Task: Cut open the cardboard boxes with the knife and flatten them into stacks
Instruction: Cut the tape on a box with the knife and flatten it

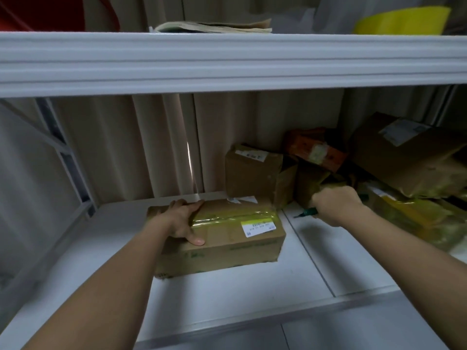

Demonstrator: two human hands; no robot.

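A brown cardboard box (227,238) sealed with yellowish tape and bearing a white label lies on the white shelf (227,294). My left hand (183,218) rests flat on its top left, fingers spread, thumb near the front edge. My right hand (337,204) grips a green-handled knife (307,212), its tip pointing left, just right of the box and apart from it.
More cardboard boxes (252,170) and an orange box (316,149) pile up at the back right. A large brown box (409,152) leans over taped parcels (417,218). An upper shelf beam (227,64) runs overhead, with papers and a yellow thing on top.
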